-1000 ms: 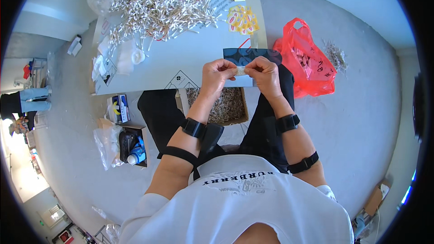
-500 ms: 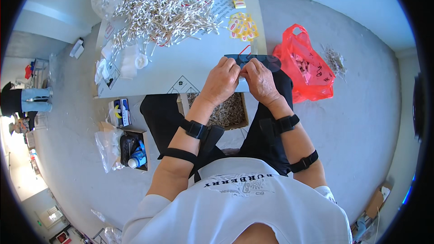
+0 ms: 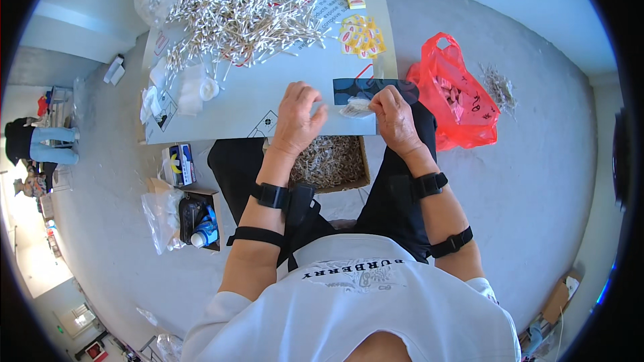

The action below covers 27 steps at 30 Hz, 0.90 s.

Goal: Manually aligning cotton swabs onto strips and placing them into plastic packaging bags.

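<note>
My right hand [image 3: 396, 119] pinches a small clear plastic bag [image 3: 357, 108] with whitish contents, held over the table's near edge. Apart from it, my left hand [image 3: 300, 119] hovers with fingers loosely bent and thumb spread, nothing visible in it. A dark see-through strip [image 3: 345, 88] lies just beyond the bag. Farther off, a large heap of cotton swabs [image 3: 248, 17] covers the back of the table [image 3: 251, 100]. Small yellow printed cards [image 3: 362, 38] lie spread at the right, with a yellow stack [image 3: 355, 1] behind them.
Below the table edge, a cardboard box [image 3: 367, 167] holds many thin sticks. On the floor at the right stands a red plastic bag [image 3: 469, 124] with pink packets. Clear bags [image 3: 191, 92] lie at the table's left. An open carton [image 3: 213, 221] sits lower left. A person [image 3: 40, 141] stands far left.
My hands were together over the bag. The left hand has let go and moved left; the right hand still holds the bag, which now shows plainly.
</note>
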### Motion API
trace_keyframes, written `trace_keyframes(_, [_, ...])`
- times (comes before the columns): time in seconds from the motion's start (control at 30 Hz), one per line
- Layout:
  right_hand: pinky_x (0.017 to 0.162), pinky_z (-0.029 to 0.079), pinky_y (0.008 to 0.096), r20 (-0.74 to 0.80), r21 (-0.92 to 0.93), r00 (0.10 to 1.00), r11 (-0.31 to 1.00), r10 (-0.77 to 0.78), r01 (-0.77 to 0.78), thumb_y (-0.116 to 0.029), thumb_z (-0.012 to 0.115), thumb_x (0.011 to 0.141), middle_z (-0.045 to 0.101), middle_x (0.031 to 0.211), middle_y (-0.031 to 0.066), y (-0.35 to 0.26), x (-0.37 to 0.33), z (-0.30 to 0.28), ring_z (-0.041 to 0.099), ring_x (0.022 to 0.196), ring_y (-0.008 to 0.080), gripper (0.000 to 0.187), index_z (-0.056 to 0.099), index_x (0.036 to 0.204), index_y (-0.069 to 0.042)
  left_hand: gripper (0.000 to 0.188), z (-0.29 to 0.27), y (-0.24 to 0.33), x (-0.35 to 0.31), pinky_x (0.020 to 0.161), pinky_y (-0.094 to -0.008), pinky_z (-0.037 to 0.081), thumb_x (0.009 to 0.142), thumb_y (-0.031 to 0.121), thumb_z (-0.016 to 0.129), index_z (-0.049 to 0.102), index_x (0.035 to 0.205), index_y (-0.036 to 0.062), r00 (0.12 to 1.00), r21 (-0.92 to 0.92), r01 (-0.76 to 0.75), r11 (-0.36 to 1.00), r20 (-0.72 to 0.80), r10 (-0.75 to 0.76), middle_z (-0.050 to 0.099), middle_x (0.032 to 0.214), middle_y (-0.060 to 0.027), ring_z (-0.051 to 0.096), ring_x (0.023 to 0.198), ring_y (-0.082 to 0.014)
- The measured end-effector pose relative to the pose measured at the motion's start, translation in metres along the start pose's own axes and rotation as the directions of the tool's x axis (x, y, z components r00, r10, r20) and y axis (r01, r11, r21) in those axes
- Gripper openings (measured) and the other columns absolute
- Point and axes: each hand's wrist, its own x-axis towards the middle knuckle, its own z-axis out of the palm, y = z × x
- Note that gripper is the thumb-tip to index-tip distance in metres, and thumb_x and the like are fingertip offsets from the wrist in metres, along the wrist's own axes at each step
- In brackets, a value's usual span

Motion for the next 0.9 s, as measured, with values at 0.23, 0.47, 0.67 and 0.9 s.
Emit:
trace_keyframes(0.23, [0.068,0.050,0.0429,-0.002,-0.017,0.990,0.990,-0.143,0.143,0.002,0.064,0.082,0.052,0.087,0.0146,-0.012,0.005,0.005,0.058,0.079,0.0362,0.013,0.053,0.088,-0.002,0.019,0.031,0.026,0.011,0.074,-0.0420,0.048,0.074,0.001,0.073,0.058,0.086,0.0015,0.994,-0.130,-0.077,0.988,0.069,0.087,0.055,0.087,-0.0105,0.055,0.086,-0.0327])
trace_keyframes(0.47, [0.067,0.051,0.0419,0.018,-0.054,0.979,0.978,-0.202,0.202,0.004,0.064,0.077,0.052,0.082,0.0142,-0.003,0.008,-0.011,0.059,0.077,0.0361,0.013,0.055,0.085,-0.001,0.019,0.031,0.020,0.015,0.072,-0.0434,0.045,0.076,-0.001,0.070,0.052,0.079,0.0006,0.988,-0.144,-0.096,0.985,0.109,0.113,0.052,0.081,-0.0117,0.053,0.082,-0.0342])
trace_keyframes(0.67, [0.065,0.054,0.0347,0.045,0.309,0.792,0.746,0.608,-0.590,-0.014,0.070,0.086,0.069,0.082,0.0097,0.035,-0.030,-0.019,0.067,0.075,0.0215,0.019,0.064,0.099,-0.001,0.019,0.019,0.031,0.007,0.069,-0.0427,0.044,0.077,0.000,0.070,0.051,0.077,0.0032,0.993,-0.077,-0.117,0.990,0.002,0.117,0.052,0.081,-0.0110,0.053,0.080,-0.0336])
trace_keyframes(0.9, [0.078,0.055,0.0305,0.499,0.850,0.739,-0.088,0.452,-0.520,-0.018,0.068,0.092,0.071,0.095,0.0089,-0.029,-0.023,-0.005,0.068,0.086,0.0161,0.026,0.067,0.109,0.002,0.022,0.005,0.077,-0.036,0.078,-0.0375,0.048,0.077,0.011,0.073,0.059,0.091,0.0018,0.856,-0.064,-0.491,0.869,0.150,0.495,0.056,0.096,-0.0108,0.057,0.094,-0.0292])
